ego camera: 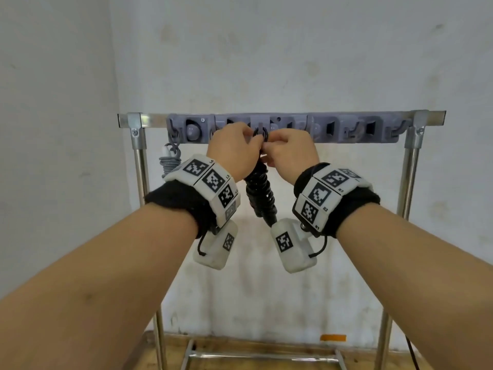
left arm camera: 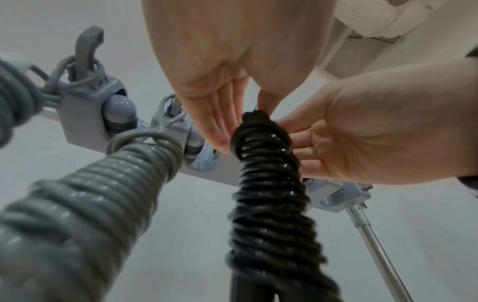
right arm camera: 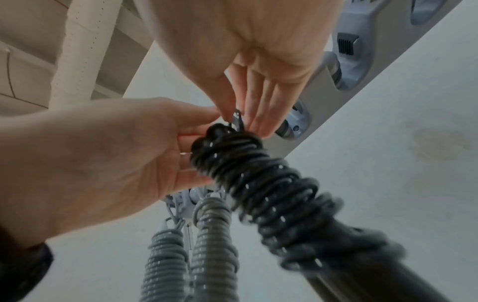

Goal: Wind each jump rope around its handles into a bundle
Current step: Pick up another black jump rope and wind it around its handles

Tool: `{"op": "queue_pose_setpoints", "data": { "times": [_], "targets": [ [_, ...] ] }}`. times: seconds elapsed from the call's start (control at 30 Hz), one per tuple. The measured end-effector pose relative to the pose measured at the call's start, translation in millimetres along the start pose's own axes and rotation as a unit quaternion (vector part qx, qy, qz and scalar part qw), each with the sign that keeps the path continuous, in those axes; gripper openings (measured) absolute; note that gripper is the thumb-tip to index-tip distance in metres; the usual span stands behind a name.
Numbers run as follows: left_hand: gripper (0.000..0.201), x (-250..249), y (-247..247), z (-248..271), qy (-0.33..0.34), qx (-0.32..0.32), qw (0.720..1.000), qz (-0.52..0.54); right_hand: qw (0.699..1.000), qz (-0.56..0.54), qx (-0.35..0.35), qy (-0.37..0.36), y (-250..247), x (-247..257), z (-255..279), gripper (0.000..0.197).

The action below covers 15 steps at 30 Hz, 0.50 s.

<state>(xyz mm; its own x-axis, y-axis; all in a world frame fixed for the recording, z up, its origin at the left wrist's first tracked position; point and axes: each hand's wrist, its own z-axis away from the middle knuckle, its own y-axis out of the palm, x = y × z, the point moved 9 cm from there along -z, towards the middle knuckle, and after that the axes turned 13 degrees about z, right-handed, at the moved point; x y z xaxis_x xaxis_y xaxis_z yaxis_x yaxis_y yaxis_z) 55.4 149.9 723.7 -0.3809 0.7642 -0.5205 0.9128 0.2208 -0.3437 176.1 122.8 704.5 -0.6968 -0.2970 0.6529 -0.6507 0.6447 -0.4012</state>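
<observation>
The black jump rope bundle point(ego camera: 260, 188) point(left arm camera: 269, 183) point(right arm camera: 258, 177) hangs between my wrists, its rope coiled tightly round the two handles. Its top loop point(ego camera: 260, 133) sits at a hook in the middle of the grey hook rack point(ego camera: 333, 129). My left hand point(ego camera: 252, 140) point(left arm camera: 240, 122) holds the bundle's top from the left with thumb and fingers. From the right, my right hand point(ego camera: 269, 146) point(right arm camera: 236, 119) pinches the thin loop between thumb and forefinger. The hook itself is mostly hidden behind my fingers.
Two wound grey rope bundles point(left arm camera: 90, 204) point(right arm camera: 165, 255) point(right arm camera: 214, 235) hang from hooks left of the black one; the head view shows one point(ego camera: 169, 161). The rack is on a steel frame point(ego camera: 140, 169) by a white wall. Hooks to the right are bare.
</observation>
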Motion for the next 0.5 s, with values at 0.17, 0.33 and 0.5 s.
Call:
{"op": "queue_pose_setpoints", "data": {
  "times": [0.17,0.33,0.5],
  "targets": [
    [0.020,-5.9,-21.6,43.0,0.102,-0.061,0.993,0.015,0.997,0.035,-0.068,0.005,-12.4,-21.1,37.4,0.029],
    [0.006,37.7,-2.6,144.7,0.121,0.044,0.991,0.038,0.997,0.071,0.004,0.016,24.3,-85.6,118.9,0.013],
    [0.022,143.3,57.0,283.1,0.000,0.258,0.966,-0.005,0.970,0.119,0.201,0.064,106.8,-182.7,227.1,0.019]
  ]
}}
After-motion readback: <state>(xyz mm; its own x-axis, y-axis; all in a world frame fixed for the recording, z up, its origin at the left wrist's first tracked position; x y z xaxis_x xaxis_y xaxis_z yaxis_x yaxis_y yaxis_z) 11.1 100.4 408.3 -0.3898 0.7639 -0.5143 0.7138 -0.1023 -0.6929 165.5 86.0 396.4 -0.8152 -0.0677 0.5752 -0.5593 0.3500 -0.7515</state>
